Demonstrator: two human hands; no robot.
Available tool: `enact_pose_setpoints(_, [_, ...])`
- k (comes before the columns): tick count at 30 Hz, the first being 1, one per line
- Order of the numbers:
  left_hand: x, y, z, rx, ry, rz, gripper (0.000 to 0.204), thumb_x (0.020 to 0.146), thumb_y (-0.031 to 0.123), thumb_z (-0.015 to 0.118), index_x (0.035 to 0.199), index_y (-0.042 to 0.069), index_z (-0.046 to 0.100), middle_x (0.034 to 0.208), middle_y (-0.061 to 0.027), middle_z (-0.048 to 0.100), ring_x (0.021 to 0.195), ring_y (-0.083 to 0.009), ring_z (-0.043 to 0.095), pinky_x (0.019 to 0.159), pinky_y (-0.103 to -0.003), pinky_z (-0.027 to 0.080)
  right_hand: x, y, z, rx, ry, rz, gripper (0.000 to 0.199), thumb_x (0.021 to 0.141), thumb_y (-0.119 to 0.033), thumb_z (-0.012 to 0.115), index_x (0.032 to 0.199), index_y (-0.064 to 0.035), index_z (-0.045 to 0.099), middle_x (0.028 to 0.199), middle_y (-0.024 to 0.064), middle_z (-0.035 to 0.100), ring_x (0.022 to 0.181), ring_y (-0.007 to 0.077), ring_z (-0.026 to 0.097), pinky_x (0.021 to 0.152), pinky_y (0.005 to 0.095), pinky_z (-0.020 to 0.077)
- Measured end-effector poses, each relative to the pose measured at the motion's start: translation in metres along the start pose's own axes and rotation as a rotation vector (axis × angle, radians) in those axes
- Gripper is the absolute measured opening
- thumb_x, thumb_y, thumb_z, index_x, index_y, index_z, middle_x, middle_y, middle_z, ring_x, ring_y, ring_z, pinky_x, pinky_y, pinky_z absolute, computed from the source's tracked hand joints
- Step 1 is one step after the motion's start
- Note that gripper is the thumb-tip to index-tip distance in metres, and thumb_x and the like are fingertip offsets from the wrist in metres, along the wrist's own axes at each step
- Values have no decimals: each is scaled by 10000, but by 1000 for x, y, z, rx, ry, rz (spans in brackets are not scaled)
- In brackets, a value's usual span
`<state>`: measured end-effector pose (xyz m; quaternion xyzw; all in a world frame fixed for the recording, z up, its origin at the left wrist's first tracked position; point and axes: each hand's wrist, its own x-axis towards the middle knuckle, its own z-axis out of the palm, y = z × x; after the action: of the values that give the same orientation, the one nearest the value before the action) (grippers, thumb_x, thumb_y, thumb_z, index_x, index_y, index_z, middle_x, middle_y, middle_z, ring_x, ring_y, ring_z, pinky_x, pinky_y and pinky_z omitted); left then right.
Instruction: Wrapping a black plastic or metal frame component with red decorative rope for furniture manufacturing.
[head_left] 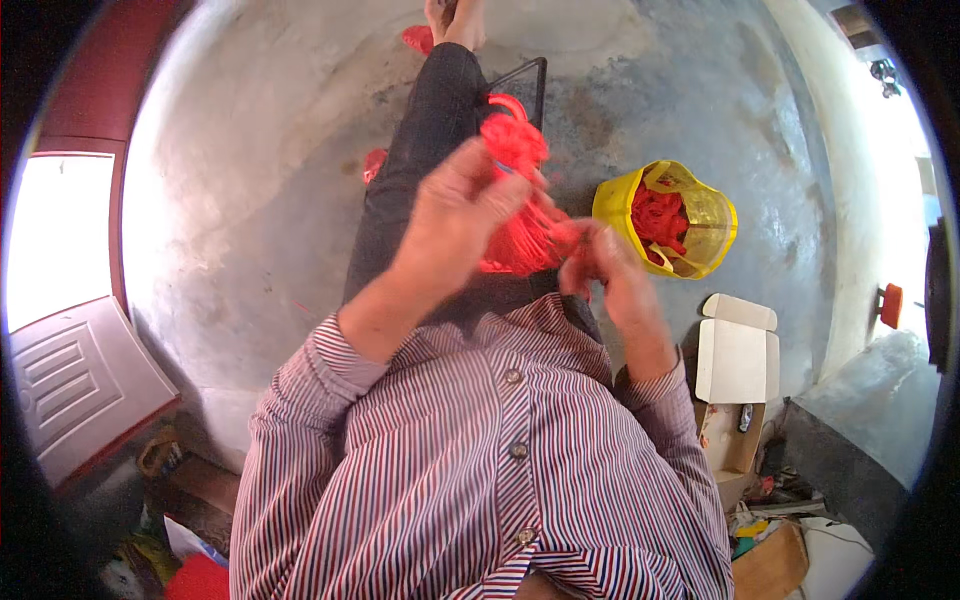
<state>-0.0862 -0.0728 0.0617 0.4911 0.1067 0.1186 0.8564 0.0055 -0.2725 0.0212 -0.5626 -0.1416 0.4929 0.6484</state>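
Observation:
Above my lap my left hand (pixel 450 220) is closed around a bundle of red cord (pixel 525 240). A thick, bunched red knot (pixel 514 138) stands out past its fingers at the far end, with a loop on top. Many thin strands fan from the bundle toward the right. My right hand (pixel 615 270), slightly blurred, has its fingers pinched together at the ends of these strands. A small blue bit shows by my left thumb. Just right of the hands stands a yellow bag (pixel 618 205), its top open, with more red cord (pixel 660 215) inside.
A black metal frame (pixel 541 90) stands beyond the bundle, beside my outstretched leg (pixel 400 190). Red pieces lie on the grey floor (pixel 250 220) near that leg. An open cardboard box (pixel 735 360) is at the right, above assorted clutter (pixel 770 520). A panelled door (pixel 85 390) is at the left.

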Motion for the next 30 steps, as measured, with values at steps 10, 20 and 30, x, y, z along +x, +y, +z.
enact_pose_setpoints(10, [15,-43,-43,1478,-290,186,357,695,-23,571,1049,12,604,939,-131,549,882,-311,589,770,-382,491,69,9,-7,-915,8,-292,352,714,-151,703,1038,-32,636,999,186,625,883,341,613,773,363,478])
enact_pose_setpoints(20, [32,-84,-49,345,184,-334,404,719,7,568,1115,-38,504,1065,-112,565,994,-215,559,902,-342,441,40,-34,-19,-127,390,-357,189,766,-147,676,885,-25,593,930,101,641,816,231,623,748,360,490])
enact_pose_setpoints(30, [26,-90,-39,104,232,-472,604,677,99,539,1253,-11,397,1010,-72,473,986,-204,458,991,-288,270,-62,-63,67,435,-295,-287,431,792,-324,691,997,-82,399,662,33,533,542,159,498,551,342,415])
